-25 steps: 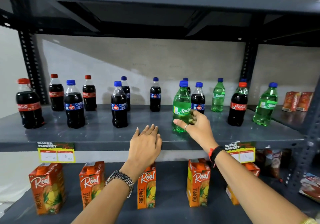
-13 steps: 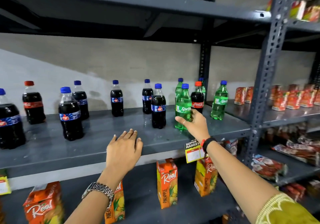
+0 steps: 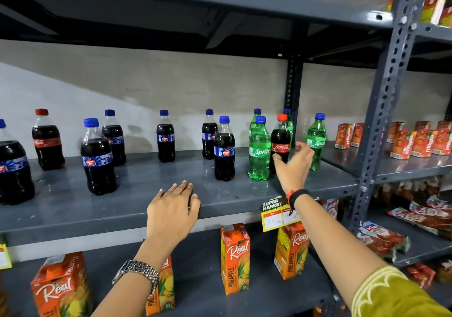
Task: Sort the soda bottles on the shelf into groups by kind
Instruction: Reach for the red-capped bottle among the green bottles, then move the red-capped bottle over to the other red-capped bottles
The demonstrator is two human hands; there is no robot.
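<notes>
while the left hand (image 3: 172, 212) lies flat and open on the front lip of the grey shelf (image 3: 137, 184), bare shelf surface runs ahead of it. the right hand (image 3: 292, 167) curls around the lower body of a red-capped coca-cola bottle (image 3: 280, 140), fingers not fully closed. a sprite bottle (image 3: 259, 150) stands touching that bottle on its left; another sprite bottle (image 3: 316, 140) stands just beside the hand's right. a thums up bottle (image 3: 224, 149) stands near. more dark cola bottles are spread leftward. pineapple juice cartons (image 3: 235, 259) occupy the shelf below.
</notes>
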